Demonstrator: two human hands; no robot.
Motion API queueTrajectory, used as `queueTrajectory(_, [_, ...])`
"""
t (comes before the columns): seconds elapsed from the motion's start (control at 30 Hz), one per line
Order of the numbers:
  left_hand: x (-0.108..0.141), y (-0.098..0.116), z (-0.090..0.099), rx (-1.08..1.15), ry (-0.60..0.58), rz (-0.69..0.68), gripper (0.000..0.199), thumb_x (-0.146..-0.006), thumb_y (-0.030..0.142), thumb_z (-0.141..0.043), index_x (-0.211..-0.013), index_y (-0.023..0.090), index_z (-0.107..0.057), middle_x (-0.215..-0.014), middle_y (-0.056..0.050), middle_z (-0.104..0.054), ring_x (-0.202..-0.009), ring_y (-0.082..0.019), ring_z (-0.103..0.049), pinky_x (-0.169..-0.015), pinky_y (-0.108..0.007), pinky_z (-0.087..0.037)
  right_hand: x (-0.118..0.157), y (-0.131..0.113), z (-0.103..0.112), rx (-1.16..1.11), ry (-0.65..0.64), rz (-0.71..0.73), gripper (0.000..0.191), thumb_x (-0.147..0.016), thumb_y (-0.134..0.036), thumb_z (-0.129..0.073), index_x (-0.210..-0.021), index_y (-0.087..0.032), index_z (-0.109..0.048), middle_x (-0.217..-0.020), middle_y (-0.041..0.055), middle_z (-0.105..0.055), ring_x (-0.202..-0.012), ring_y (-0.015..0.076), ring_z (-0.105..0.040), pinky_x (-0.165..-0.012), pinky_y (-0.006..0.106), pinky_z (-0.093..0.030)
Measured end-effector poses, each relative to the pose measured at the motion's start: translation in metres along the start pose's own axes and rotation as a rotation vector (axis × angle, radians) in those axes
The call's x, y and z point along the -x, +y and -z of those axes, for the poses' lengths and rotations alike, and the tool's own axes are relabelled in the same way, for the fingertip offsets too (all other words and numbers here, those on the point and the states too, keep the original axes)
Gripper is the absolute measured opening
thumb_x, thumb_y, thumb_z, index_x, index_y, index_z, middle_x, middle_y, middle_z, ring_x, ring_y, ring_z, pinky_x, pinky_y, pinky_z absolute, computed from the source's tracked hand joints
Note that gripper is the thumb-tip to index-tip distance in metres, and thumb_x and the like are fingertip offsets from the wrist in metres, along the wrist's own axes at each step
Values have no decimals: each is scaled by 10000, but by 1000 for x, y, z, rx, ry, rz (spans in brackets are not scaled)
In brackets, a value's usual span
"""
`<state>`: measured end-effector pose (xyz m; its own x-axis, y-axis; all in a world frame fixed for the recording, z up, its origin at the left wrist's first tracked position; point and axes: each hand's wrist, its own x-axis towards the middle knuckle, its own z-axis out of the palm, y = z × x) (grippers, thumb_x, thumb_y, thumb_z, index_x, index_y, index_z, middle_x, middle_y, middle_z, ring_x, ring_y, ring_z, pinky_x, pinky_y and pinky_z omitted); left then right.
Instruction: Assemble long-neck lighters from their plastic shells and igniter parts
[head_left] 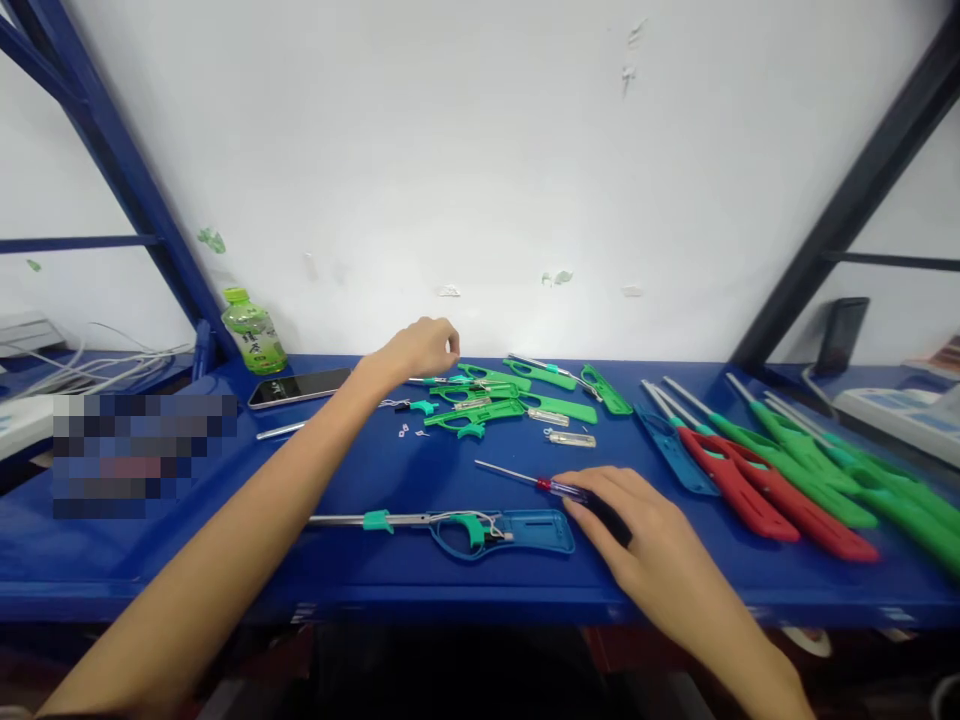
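Note:
My right hand [643, 520] is wrapped round the handle of a screwdriver [553, 487], whose thin metal shaft points left. My left hand [421, 346] reaches over the back of the bench with its fingers curled; what they hold, if anything, is hidden. Close to the front edge lies an opened lighter's blue half-shell [536, 530], with a green trigger [472, 529], wires and a long metal tube [412, 520] in it. Beyond it, near my left hand, are several green lighter shells [559, 408], clear fuel tanks [570, 438] and tiny pale pieces [403, 431].
Several long lighters, red [739, 480] and green [787, 470], lie at the right beside a loose blue shell [671, 450]. A phone [298, 387] and a green-labelled bottle [255, 333] stand at the back left. Behind the blue bench [360, 590] rises a white wall.

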<state>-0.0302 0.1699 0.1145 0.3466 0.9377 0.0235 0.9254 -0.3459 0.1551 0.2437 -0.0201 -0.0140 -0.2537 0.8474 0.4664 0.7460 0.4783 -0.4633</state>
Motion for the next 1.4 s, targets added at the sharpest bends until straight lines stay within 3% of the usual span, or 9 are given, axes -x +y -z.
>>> queueTrajectory(0.2, [54, -42, -19, 37, -23, -110, 353, -1031, 387, -679, -1325, 193, -652, -1355, -111, -663, -1124, -251, -690, -944, -462, -614, 1, 9, -5, -25, 57, -8, 220, -1079, -391, -572, -1220, -337, -732, -1205, 30, -778, -1142, 288, -714, -1019, 483, -566])
queueTrajectory(0.37, [69, -63, -23, 111, -165, -121, 347, -1027, 393, -688, -1289, 167, -660, -1264, -96, -694, -1048, -235, -711, -887, -436, -629, 1, 7, -3, 16, 61, -17, 214, -1072, -386, -579, -1216, -318, -723, -1195, 40, -775, -1118, 285, -721, -990, 469, -580])
queueTrajectory(0.63, [71, -50, -32, 171, -188, -164, 276, -1024, 420, -685, -1102, 156, -704, -1024, -46, -727, -838, -169, -694, -769, -353, -606, 0, 2, -2, 42, 55, -51, 233, -1088, -398, -545, -1231, -313, -708, -1203, 48, -765, -1129, 291, -716, -1028, 507, -554])
queueTrajectory(0.77, [73, -44, -31, 214, -134, -197, 247, -950, 419, -671, -932, 195, -774, -783, -21, -709, -675, -151, -611, -648, -295, -473, 0, -1, -1, 25, 60, -65, 237, -1093, -385, -526, -1220, -303, -710, -1217, 58, -760, -1145, 294, -713, -1057, 520, -541])
queueTrajectory(0.87, [71, -48, -31, 228, -135, -202, 244, -896, 423, -670, -912, 214, -793, -740, -23, -708, -641, -153, -593, -609, -291, -413, -2, 0, 0, 3, 69, -65, 244, -1100, -361, -506, -1222, -295, -706, -1258, 70, -733, -1176, 282, -698, -1064, 505, -545])
queueTrajectory(1.0, [68, -61, -34, 208, -194, -200, 240, -938, 416, -706, -960, 184, -763, -795, -20, -708, -678, -151, -613, -640, -287, -478, -16, 14, 6, 72, 125, -16, 262, -1093, -341, -507, -1242, -276, -713, -1283, 92, -710, -1210, 291, -678, -1078, 509, -534])
queueTrajectory(1.13, [66, -69, -37, 168, -260, -202, 284, -1015, 416, -699, -1124, 154, -697, -1051, -50, -723, -858, -174, -696, -776, -359, -610, -39, 35, 14, 253, 90, 27, 324, -1080, -353, -532, -1295, -218, -734, -1226, 123, -726, -1151, 327, -680, -1039, 537, -539])
queueTrajectory(1.27, [67, -70, -39, 162, -270, -208, 310, -1028, 391, -687, -1240, 166, -677, -1214, -86, -708, -1002, -216, -712, -861, -413, -629, -52, 48, 17, 366, -8, 29, 312, -1061, -337, -567, -1223, -188, -789, -1100, 131, -748, -1037, 332, -687, -963, 528, -557])
queueTrajectory(1.4, [67, -68, -41, 178, -249, -235, 319, -1030, 390, -684, -1260, 169, -671, -1240, -91, -702, -1028, -225, -711, -880, -426, -628, -52, 51, 14, 411, 16, 30, 290, -1030, -377, -616, -1210, -232, -790, -1066, 116, -732, -1004, 323, -687, -893, 494, -574])
